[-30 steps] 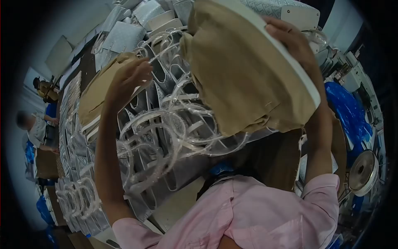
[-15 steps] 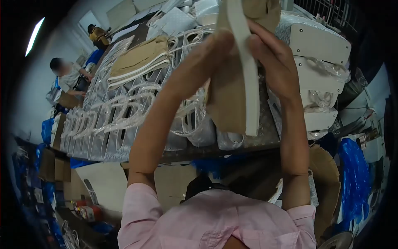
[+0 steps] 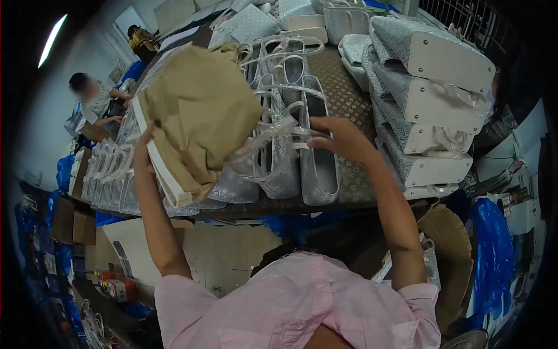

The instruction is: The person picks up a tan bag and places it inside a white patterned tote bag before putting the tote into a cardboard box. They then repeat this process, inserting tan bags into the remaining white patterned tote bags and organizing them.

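Head view: the left hand (image 3: 143, 156) is pinching the white edge (image 3: 160, 168) of a tan fabric bundle (image 3: 200, 110), its fingertips partly hidden, and holding it above silver bags (image 3: 276, 187) at near left. The right hand (image 3: 346, 138) is hovering beside their wrapped handles (image 3: 285, 127), thumb and fingers parted; contact is unclear. Positioning the bundle seems to be the current step; the next move calls for steady edge control, avoiding handle snags. Bags are forming a stack (image 3: 444, 104) at right.

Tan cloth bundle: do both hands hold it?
No, the left hand is at its white edge, while the right hand is apart, near bag handles.
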Demonstrator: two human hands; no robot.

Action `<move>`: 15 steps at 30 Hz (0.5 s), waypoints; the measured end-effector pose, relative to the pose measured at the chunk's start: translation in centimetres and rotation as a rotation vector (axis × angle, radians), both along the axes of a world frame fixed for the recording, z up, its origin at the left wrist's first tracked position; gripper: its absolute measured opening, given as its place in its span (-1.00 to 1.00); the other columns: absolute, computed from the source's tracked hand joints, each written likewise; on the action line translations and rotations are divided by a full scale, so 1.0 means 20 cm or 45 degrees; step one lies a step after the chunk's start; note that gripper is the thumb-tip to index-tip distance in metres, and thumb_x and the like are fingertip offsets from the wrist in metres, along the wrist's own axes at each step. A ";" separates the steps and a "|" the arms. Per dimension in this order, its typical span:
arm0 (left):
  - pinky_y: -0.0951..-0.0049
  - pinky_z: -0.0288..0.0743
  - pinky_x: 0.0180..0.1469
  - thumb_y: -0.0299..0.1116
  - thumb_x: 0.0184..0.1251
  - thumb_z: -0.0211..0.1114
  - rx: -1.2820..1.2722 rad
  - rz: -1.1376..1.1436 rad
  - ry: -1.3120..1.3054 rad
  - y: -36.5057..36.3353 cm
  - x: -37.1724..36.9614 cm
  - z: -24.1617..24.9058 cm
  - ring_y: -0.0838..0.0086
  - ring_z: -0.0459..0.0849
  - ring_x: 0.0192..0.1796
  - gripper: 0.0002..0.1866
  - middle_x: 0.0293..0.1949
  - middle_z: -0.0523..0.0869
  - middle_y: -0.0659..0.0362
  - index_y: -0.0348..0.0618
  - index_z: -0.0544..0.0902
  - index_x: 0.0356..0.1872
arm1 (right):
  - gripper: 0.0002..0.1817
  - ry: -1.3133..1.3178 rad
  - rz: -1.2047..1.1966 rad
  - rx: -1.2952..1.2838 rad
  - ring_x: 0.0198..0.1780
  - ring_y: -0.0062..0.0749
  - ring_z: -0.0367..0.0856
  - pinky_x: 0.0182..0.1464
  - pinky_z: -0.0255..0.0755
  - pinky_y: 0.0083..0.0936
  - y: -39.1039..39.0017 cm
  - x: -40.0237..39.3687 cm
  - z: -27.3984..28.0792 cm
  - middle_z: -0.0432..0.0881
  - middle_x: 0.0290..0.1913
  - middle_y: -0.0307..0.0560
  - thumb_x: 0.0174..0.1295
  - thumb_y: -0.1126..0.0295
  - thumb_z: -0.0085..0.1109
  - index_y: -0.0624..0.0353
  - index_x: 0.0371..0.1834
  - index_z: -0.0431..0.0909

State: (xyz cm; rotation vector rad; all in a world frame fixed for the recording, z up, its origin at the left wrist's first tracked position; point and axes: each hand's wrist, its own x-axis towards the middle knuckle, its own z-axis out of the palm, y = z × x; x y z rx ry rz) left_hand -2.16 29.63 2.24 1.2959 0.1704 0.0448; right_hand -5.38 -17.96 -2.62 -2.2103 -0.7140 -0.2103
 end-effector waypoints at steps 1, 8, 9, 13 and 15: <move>0.28 0.60 -0.34 -0.14 0.24 0.24 0.188 0.150 0.120 0.15 0.04 -0.16 0.30 0.72 -0.29 -0.56 -0.22 0.68 -0.04 -0.33 0.53 -0.04 | -0.58 -0.001 -0.006 0.008 -0.22 -0.39 0.60 -0.09 0.45 -0.47 0.01 -0.01 -0.02 0.68 -0.23 -0.11 0.14 0.33 0.29 0.24 0.06 0.52; 0.42 0.48 -0.08 -0.04 0.20 0.27 1.894 0.542 -0.083 0.10 -0.04 -0.18 0.32 0.66 -0.13 -0.43 -0.21 0.68 -0.02 -0.45 0.53 -0.05 | -0.73 0.423 -0.349 1.028 -0.57 -0.69 0.42 -0.49 0.30 -0.73 -0.07 -0.05 -0.14 0.54 -0.50 -0.22 0.32 0.20 0.09 0.19 -0.39 0.52; 0.42 0.46 -0.04 -0.08 0.23 0.26 2.082 0.668 -0.279 0.04 -0.06 -0.15 0.30 0.65 -0.10 -0.46 -0.17 0.68 -0.04 -0.43 0.53 -0.01 | -0.66 0.405 -0.347 1.307 -0.63 -0.70 0.36 -0.56 0.23 -0.71 -0.05 -0.06 -0.19 0.47 -0.57 -0.28 0.31 0.12 0.09 0.20 -0.41 0.49; 0.34 0.44 0.07 -0.24 0.28 0.22 1.062 -0.004 -0.586 -0.76 -0.39 0.24 0.11 0.61 0.01 -0.57 -0.03 0.62 -0.12 -0.36 0.52 0.05 | -0.50 0.345 -0.356 2.202 -0.72 -0.68 0.12 -0.67 0.02 -0.66 -0.06 -0.03 -0.23 0.25 -0.69 -0.36 0.27 -0.13 0.01 0.15 -0.43 0.43; 0.29 0.43 0.09 -0.26 0.23 0.27 1.112 -0.428 -0.886 -1.08 -0.47 0.17 0.08 0.59 0.05 -0.55 0.07 0.57 -0.06 -0.30 0.50 0.09 | -0.44 0.395 -0.436 2.255 -0.71 -0.65 0.02 -0.65 -0.03 -0.63 -0.10 -0.02 -0.23 0.14 -0.70 -0.36 0.19 -0.23 0.00 0.12 -0.41 0.44</move>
